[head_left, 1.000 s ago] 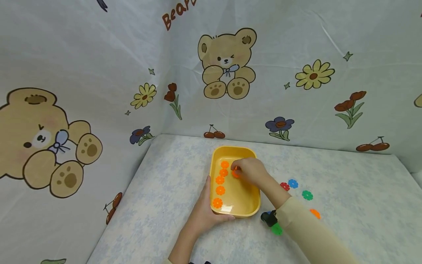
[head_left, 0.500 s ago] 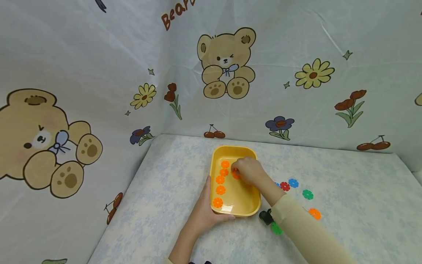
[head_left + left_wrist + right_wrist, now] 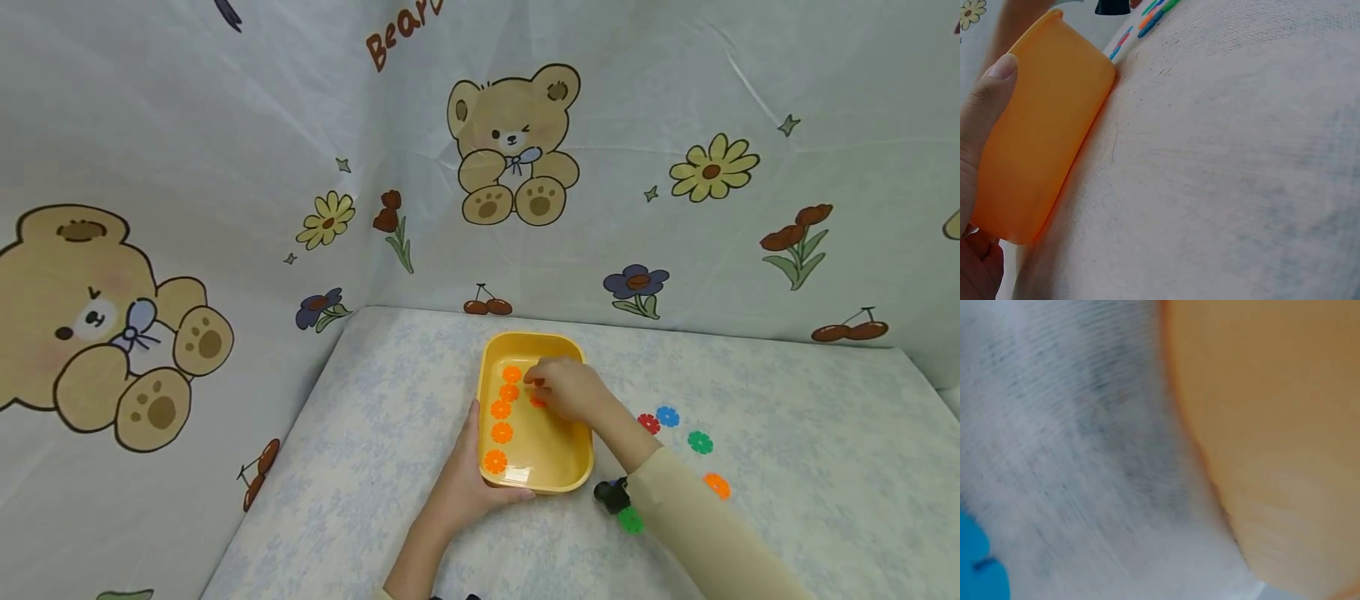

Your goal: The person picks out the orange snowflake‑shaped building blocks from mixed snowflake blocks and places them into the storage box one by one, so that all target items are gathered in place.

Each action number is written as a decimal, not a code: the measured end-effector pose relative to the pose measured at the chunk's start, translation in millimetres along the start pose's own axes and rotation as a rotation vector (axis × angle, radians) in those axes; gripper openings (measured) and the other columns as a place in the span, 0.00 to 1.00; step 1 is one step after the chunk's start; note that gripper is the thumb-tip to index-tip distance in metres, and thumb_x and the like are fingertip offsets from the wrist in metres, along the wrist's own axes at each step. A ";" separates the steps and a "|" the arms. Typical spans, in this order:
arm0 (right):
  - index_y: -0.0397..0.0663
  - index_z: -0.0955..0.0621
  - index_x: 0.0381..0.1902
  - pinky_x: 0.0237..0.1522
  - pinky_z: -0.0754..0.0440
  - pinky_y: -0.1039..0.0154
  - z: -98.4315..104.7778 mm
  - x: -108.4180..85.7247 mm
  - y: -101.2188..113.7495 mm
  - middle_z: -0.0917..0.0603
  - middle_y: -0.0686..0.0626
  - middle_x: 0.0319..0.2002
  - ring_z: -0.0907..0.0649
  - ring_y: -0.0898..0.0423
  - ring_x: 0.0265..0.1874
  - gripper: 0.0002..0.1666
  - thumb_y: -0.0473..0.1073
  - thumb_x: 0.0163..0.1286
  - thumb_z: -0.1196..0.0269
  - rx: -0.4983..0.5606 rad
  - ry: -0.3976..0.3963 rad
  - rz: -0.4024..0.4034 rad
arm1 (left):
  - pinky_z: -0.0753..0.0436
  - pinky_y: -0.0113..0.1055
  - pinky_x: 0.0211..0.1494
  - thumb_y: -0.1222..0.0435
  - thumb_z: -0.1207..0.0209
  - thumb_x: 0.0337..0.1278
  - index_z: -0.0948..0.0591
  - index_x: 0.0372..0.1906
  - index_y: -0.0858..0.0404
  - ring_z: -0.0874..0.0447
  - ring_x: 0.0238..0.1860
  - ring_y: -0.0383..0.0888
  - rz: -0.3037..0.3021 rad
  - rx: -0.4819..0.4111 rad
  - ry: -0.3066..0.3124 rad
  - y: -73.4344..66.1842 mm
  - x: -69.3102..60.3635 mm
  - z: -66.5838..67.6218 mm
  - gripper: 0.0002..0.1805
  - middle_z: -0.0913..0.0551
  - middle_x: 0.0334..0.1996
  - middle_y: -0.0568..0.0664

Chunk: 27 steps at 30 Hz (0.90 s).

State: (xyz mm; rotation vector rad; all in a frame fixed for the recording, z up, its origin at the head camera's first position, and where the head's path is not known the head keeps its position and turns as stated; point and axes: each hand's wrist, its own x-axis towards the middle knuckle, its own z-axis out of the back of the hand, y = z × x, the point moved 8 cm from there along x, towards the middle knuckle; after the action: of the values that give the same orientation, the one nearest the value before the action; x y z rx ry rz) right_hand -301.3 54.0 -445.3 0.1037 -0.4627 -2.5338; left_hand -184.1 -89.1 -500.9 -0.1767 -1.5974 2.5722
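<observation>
My left hand (image 3: 477,479) grips the near left corner of a yellow plastic tray (image 3: 573,473). In the left wrist view the thumb (image 3: 988,94) lies against the tray's outer wall (image 3: 1054,125). Several orange flower-shaped discs (image 3: 501,432) form a column along the tray's left side. Inside the tray's far right part is my right hand (image 3: 572,388), fingers bent and slightly parted at another orange disc (image 3: 538,402). The hand partly covers this disc, and whether it is pinched is unclear. The right wrist view has only the tray wall (image 3: 1272,437) and tabletop.
Right of the tray lie loose discs: red (image 3: 648,424), blue (image 3: 667,417), dark green (image 3: 701,442), orange (image 3: 717,486) and bright green (image 3: 631,521). The right sleeve (image 3: 697,517) passes over this area. A bear-printed cloth (image 3: 420,100) rises behind the table.
My right fingers have parted slightly over the orange disc, which shows a little lower and more covered. The left hand and the tray have stayed in place.
</observation>
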 end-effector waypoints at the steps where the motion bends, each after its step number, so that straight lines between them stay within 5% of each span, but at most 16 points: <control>1: 0.49 0.12 0.46 0.46 0.17 0.55 4.6 -3.2 0.0 0.14 0.53 0.38 0.19 0.54 0.37 0.11 0.42 0.66 0.31 0.034 -0.004 -0.003 | 0.42 0.55 0.77 0.36 0.23 0.25 0.70 0.77 0.34 0.49 0.78 0.46 0.005 0.003 0.000 0.1 -0.4 -0.2 0.79 0.59 0.81 0.40; 8: 0.51 0.14 0.47 0.45 0.16 0.55 41.9 -40.8 -8.8 0.14 0.54 0.39 0.18 0.55 0.39 0.11 0.40 0.68 0.34 0.137 -0.103 0.019 | 0.43 0.56 0.77 0.36 0.22 0.24 0.70 0.77 0.35 0.50 0.79 0.47 -0.003 -0.002 0.000 -2.1 -1.2 -1.5 0.80 0.59 0.80 0.40; 12: 0.53 0.14 0.50 0.46 0.15 0.52 56.2 -72.0 -30.0 0.14 0.54 0.41 0.18 0.54 0.41 0.13 0.40 0.67 0.33 0.129 -0.118 -0.052 | 0.44 0.56 0.77 0.37 0.21 0.22 0.70 0.77 0.34 0.51 0.79 0.46 -0.013 -0.017 -0.006 -3.1 -0.1 -1.4 0.80 0.59 0.80 0.39; 27: 0.50 0.17 0.55 0.47 0.18 0.41 29.5 -189.0 -136.2 0.17 0.54 0.41 0.19 0.49 0.44 0.22 0.46 0.62 0.30 0.087 0.146 -0.362 | 0.45 0.55 0.78 0.36 0.21 0.21 0.69 0.76 0.31 0.53 0.79 0.42 0.018 -0.013 -0.020 -1.4 -2.1 -0.3 0.80 0.60 0.80 0.36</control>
State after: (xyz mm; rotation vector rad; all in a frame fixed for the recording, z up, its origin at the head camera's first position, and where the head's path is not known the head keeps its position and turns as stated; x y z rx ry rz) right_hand -216.8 271.7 -469.3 0.4377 -0.5365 -2.8303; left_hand -181.8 -88.6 -499.8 -0.1681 -1.6270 2.5859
